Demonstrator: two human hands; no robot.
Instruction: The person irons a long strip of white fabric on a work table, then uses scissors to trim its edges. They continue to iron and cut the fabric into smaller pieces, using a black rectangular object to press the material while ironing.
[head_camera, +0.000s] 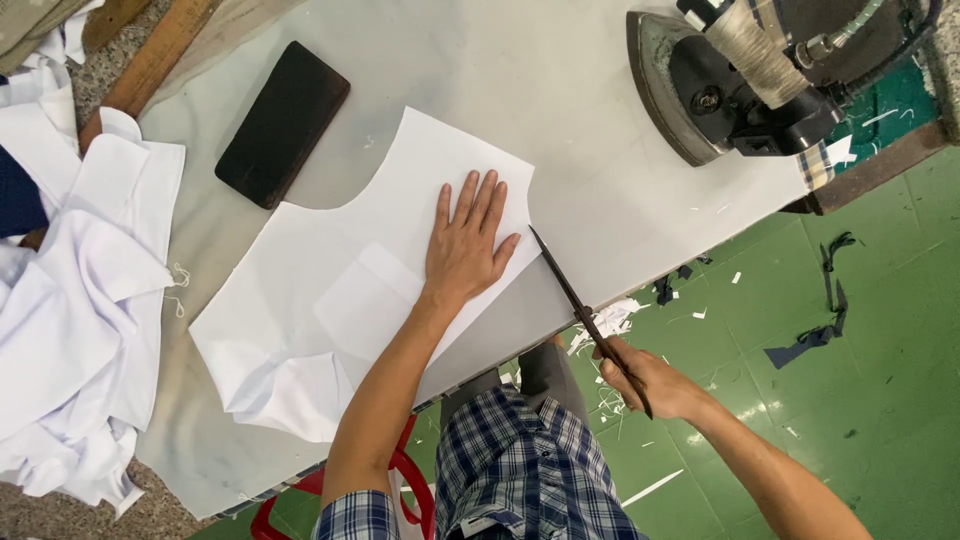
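Left hand (468, 240) lies flat, fingers spread, pressing the white cloth panel (340, 290) in the middle of the desk (600, 150). Right hand (650, 380) grips dark scissors (585, 315) at the desk's near edge, tip just beside the panel. A black block (283, 122) lies beyond; an iron (740, 80) sits at the far corner.

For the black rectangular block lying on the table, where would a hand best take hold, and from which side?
Grip the black block across its two long edges near the middle, coming from above. It lies flat and slanted on the table, apart from the white fabric piece, so both long sides look open to fingers.
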